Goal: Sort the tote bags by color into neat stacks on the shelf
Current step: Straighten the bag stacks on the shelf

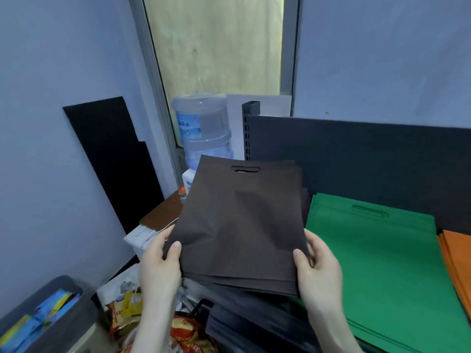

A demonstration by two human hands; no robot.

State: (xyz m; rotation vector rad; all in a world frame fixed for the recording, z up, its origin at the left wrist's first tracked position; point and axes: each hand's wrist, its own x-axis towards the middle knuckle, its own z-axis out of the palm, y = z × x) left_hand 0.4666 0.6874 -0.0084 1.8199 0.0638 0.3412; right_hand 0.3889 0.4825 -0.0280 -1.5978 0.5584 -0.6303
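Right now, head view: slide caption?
Left hand and right hand grip a brown tote stack beside green stack and orange stack.

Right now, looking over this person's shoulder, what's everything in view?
brown tote bags: a bundle of several, dark brown, held up left of the green stack
green tote bags: one stack, green, flat on the shelf
orange tote bags: one stack, orange, right edge, beside the green
shelf: one, dark grey, under and behind the stacks
water bottle: one, clear blue, behind the bags by the doorway
board: one, black, leaning on the left wall
bin: one, grey, lower left, holding blue and yellow packets
snack packets: several, yellow and red, bottom centre
left hand: one, grips the bundle's lower left corner
right hand: one, grips its lower right corner
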